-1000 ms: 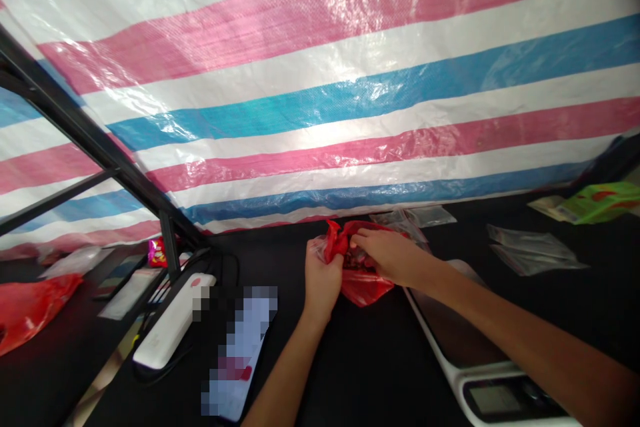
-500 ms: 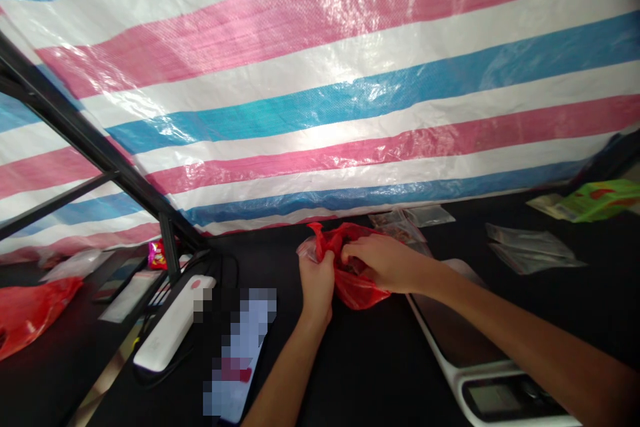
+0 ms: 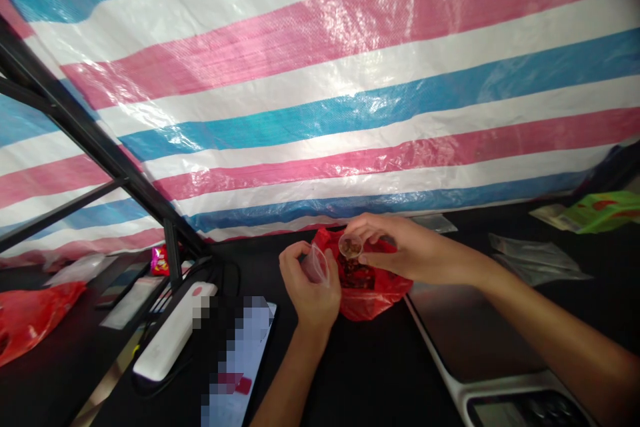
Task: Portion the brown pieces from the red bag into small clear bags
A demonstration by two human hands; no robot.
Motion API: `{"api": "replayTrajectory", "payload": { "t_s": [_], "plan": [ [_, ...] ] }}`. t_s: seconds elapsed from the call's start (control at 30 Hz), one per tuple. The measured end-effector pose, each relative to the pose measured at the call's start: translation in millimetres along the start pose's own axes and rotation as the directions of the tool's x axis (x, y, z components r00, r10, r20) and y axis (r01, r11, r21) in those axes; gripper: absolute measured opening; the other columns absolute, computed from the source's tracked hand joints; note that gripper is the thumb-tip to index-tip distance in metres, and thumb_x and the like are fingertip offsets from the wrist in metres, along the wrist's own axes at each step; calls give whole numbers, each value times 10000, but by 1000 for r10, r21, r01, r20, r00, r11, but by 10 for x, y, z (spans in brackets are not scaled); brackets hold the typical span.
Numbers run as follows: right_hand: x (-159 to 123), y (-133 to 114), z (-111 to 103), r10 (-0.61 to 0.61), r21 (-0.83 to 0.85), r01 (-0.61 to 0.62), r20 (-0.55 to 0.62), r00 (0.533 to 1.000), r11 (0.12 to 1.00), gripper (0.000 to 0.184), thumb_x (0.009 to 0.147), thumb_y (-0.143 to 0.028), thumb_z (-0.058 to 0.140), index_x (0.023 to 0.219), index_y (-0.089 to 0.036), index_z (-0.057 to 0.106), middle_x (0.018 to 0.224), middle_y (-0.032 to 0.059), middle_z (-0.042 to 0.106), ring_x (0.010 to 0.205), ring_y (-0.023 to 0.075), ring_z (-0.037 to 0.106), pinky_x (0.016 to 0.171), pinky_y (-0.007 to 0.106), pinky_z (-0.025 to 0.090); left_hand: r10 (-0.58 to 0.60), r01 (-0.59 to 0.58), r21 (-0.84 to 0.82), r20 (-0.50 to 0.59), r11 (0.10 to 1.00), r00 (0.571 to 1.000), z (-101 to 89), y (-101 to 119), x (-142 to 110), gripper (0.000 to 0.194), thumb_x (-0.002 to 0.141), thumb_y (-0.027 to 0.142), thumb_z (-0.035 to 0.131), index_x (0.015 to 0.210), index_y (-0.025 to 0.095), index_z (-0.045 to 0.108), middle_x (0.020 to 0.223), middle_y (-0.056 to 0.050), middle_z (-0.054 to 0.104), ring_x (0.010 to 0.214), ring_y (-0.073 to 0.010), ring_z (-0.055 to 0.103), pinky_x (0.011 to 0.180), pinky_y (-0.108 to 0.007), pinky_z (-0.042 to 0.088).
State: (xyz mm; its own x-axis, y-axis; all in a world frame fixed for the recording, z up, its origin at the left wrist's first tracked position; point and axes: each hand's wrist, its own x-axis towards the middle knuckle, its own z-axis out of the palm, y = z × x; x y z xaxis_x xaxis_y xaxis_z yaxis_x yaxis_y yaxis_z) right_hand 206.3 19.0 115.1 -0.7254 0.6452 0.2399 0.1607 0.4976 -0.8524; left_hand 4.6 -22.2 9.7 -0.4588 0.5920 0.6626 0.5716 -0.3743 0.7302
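Note:
My right hand (image 3: pixel 395 247) is closed round a small clear plastic cup (image 3: pixel 351 245) with brownish bits in it. The cup is tilted above an opened red plastic bag (image 3: pixel 373 303), where more dark brown pieces (image 3: pixel 357 275) lie. Just left of it, my left hand (image 3: pixel 313 287) grips a small clear plastic bag (image 3: pixel 316 265), its mouth spread towards the cup. Part of the red bag's far side is hidden behind my right hand. Below my right forearm sits a kitchen scale (image 3: pixel 463 337) with a dark plate and a display.
A white power strip (image 3: pixel 175 330) and a phone (image 3: pixel 243 360) with a blurred screen lie at left. Flat clear bags (image 3: pixel 537 259) and a green packet (image 3: pixel 603 212) are at right. Another red bag (image 3: pixel 37 317) is far left. A striped tarp (image 3: pixel 320 113) hangs behind; a black metal frame (image 3: pixel 100 150) slants at left.
My right hand has come up out of the red bag with the cup. The red bag's mouth is wider, showing its contents. My left hand now holds the clear bag open.

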Motion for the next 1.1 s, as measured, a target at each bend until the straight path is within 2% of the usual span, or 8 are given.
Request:
{"api": "replayTrajectory", "payload": {
  "t_s": [0.1, 0.2, 0.33, 0.43, 0.57, 0.8, 0.97, 1.1],
  "plan": [
    [-21, -133, 70, -25, -137, 20, -36, 999, 990, 318, 966, -264, 675, 1283, -282, 660, 1233, 26, 749, 1098, 204, 709, 984, 334, 541, 122, -123, 85, 15, 989, 992, -18, 30, -16, 298, 834, 228, 737, 1079, 228, 568, 1053, -73, 598, 977, -247, 602, 898, -413, 518],
    [-37, -183, 143, -50, -369, 25, -58, 997, 929, 307, 926, -211, 713, 1219, -302, 695, 1239, 15, 733, 1121, 225, 685, 990, 330, 516, 199, -217, 159, 122, 963, 972, -37, 54, -24, 414, 772, 149, 735, 1156, 232, 605, 1058, -86, 651, 1012, -282, 596, 896, -430, 494],
    [-41, -149, 229, -78, -547, 30, -64, 995, 837, 233, 929, -191, 703, 1146, -275, 710, 1187, 36, 694, 1095, 234, 673, 969, 345, 516, 226, -274, 216, 221, 937, 949, -31, 80, -50, 378, 775, 199, 748, 1133, 229, 631, 1062, -89, 712, 1014, -303, 614, 904, -444, 469],
    [-37, -77, 274, -80, -583, 30, -62, 995, 812, 273, 930, -187, 694, 1192, -262, 690, 1210, 51, 654, 1067, 238, 677, 948, 360, 531, 192, -249, 217, 253, 944, 948, 1, 86, -91, 340, 783, 194, 724, 1107, 215, 625, 1052, -76, 716, 1009, -289, 635, 911, -432, 467],
    [-29, 32, 291, -65, -604, 47, -8, 998, 796, 323, 948, -127, 618, 1244, -242, 679, 1265, 80, 617, 1037, 235, 687, 932, 369, 555, 48, -160, 289, 361, 944, 931, 43, 89, -112, 260, 798, 172, 713, 1041, 226, 635, 972, -46, 721, 950, -274, 660, 865, -410, 465],
    [25, 157, 321, -194, -632, 202, 83, 978, 748, 499, 905, 10, 511, 1334, -205, 647, 1352, 121, 614, 1248, 258, 615, 1067, 393, 513, -80, -95, 350, 452, 932, 888, 63, 100, -63, 141, 857, 246, 706, 978, 235, 634, 932, -45, 723, 937, -287, 681, 853, -408, 461],
    [39, 143, 284, -249, -681, 188, 9, 968, 707, 418, 1007, -99, 513, 1393, -225, 609, 1366, 104, 654, 1275, 253, 616, 1105, 411, 493, -111, -46, 336, 432, 941, 895, 76, 117, -80, 142, 888, 310, 689, 987, 237, 620, 914, -44, 723, 908, -281, 681, 844, -394, 464],
    [20, 138, 166, -179, -738, 16, -143, 973, 675, 338, 1034, -200, 556, 1355, -259, 643, 1333, 87, 682, 1201, 261, 654, 1055, 437, 508, -125, 22, 272, 368, 962, 921, 71, 139, -73, 158, 933, 379, 665, 889, 248, 588, 782, -2, 684, 767, -223, 652, 761, -332, 446]
  ]
}}
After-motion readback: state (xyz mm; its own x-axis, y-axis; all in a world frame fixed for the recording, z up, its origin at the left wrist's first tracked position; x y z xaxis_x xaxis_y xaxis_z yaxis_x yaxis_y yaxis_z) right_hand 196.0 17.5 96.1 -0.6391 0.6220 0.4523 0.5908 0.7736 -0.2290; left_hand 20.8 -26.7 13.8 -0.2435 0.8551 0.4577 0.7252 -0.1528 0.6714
